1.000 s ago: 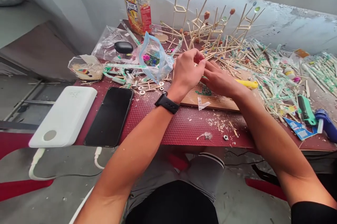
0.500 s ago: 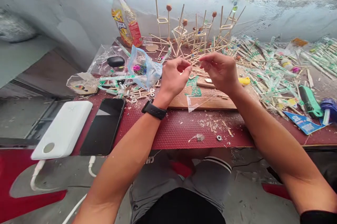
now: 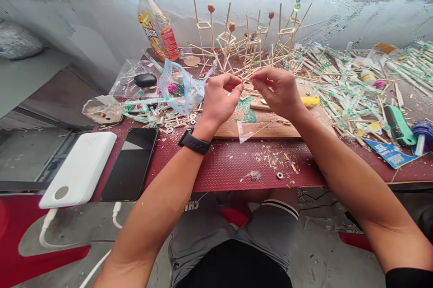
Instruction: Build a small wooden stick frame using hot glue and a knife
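Observation:
My left hand, a black watch on its wrist, is closed in a pinch over the wooden board. Facing it, my right hand pinches too, its fingertips a small gap from the left ones. Whatever lies between either set of fingers is too small to make out against the thin sticks behind. Below the hands, a green patterned piece and a clear triangular sheet rest on the board. Just beyond stand stick frames, some topped with brown balls.
A drink bottle stands at back left, near an open clear-blue bag. The power bank and phone lie front left. Wrapped sticks pile up right, beside a green-black tool. A metal nut lies near the edge.
The view has shifted slightly, so most things sit a little further left. My right hand's fingertips have come slightly nearer the left ones; both hands keep their pinch.

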A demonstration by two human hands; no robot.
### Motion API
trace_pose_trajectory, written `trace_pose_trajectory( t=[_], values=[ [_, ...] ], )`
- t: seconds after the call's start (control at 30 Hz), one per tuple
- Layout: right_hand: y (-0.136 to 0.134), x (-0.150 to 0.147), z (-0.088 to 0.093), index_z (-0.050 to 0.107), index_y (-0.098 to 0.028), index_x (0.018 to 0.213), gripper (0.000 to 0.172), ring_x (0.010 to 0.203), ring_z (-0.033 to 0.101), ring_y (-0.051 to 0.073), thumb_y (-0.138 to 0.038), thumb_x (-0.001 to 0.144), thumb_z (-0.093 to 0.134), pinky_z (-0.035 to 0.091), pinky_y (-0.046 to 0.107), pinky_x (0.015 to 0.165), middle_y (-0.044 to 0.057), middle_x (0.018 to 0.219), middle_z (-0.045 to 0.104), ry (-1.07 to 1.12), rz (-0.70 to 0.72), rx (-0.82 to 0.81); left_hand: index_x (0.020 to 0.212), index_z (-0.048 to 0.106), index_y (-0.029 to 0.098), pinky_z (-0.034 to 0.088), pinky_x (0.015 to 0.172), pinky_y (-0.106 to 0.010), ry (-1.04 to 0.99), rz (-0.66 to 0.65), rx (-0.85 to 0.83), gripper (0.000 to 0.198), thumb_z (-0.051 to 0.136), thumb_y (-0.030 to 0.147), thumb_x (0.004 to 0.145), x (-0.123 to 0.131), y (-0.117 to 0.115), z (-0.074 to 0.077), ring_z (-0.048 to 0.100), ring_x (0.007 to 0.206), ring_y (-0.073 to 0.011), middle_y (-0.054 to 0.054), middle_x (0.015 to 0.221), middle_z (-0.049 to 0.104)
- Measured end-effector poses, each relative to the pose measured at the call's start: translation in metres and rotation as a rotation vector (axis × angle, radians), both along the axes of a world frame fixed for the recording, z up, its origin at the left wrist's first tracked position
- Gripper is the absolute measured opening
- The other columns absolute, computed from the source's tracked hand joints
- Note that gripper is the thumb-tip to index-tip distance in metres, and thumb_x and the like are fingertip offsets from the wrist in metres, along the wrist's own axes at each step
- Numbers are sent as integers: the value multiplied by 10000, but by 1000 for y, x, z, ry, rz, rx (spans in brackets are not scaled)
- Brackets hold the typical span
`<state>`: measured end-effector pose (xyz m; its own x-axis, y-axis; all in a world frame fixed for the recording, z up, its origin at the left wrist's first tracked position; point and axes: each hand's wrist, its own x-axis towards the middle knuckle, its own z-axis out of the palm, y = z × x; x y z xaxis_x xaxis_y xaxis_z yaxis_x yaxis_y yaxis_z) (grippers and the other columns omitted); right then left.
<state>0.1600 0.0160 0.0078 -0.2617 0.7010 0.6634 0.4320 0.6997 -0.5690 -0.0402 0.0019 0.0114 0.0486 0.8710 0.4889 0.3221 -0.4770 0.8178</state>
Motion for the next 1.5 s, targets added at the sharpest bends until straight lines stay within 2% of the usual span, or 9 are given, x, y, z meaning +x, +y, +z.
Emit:
trace_pose_trajectory(
  t=[0.2, 0.37, 0.67, 0.8, 0.93, 1.27, 1.5],
  values=[
    [0, 0, 0, 771, -260, 1007, 192, 854, 689, 206, -399, 1018, 639, 574, 428, 785, 48, 950, 769, -36, 1, 36, 809, 785, 202, 588, 815, -316, 12, -12, 6, 211, 775, 20, 916, -1, 0, 0, 702, 784, -141, -11, 861, 842],
    [0, 1, 1, 775, -264, 1002, 171, 822, 659, 199, -374, 1032, 648, 540, 417, 742, 45, 919, 756, -45, 24, 64, 795, 797, 198, 538, 745, -314, -3, -5, 3, 227, 774, -1, 902, 0, 0, 1, 644, 728, -133, 0, 810, 825],
    [2, 0, -7, 761, -270, 1115, 223, 876, 675, 216, -445, 996, 687, 622, 438, 837, 34, 906, 693, 28, -5, -57, 844, 811, 206, 585, 796, -311, -4, -18, 7, 177, 779, 62, 942, -2, -1, 3, 707, 787, -141, -25, 913, 874],
    [1, -1, -6, 763, -275, 1038, 185, 903, 669, 226, -427, 1023, 658, 587, 432, 798, 58, 967, 717, -16, -22, -1, 838, 822, 205, 567, 788, -322, -5, -22, 5, 192, 774, 44, 933, -1, -1, 2, 679, 766, -140, -17, 890, 869],
    [-1, -1, -2, 777, -279, 1003, 172, 828, 647, 219, -388, 1040, 649, 565, 442, 767, 58, 918, 720, -54, -20, 66, 825, 837, 198, 533, 750, -321, -27, -38, 19, 221, 780, 4, 915, -1, 0, 0, 639, 726, -130, -11, 853, 858],
    [-2, -2, -3, 791, -279, 997, 172, 801, 631, 221, -369, 1046, 652, 542, 459, 767, 57, 896, 721, -68, -23, 81, 790, 828, 208, 473, 690, -302, -28, -44, 18, 260, 776, -12, 919, 0, 1, -2, 591, 691, -117, 16, 801, 835],
    [2, 0, -6, 815, -249, 995, 173, 772, 637, 188, -301, 1055, 662, 531, 406, 724, 43, 870, 727, -34, 33, 186, 792, 840, 182, 410, 655, -304, -94, -84, 44, 245, 799, -35, 898, 1, 5, -5, 548, 659, -101, 16, 772, 822]
  ],
)
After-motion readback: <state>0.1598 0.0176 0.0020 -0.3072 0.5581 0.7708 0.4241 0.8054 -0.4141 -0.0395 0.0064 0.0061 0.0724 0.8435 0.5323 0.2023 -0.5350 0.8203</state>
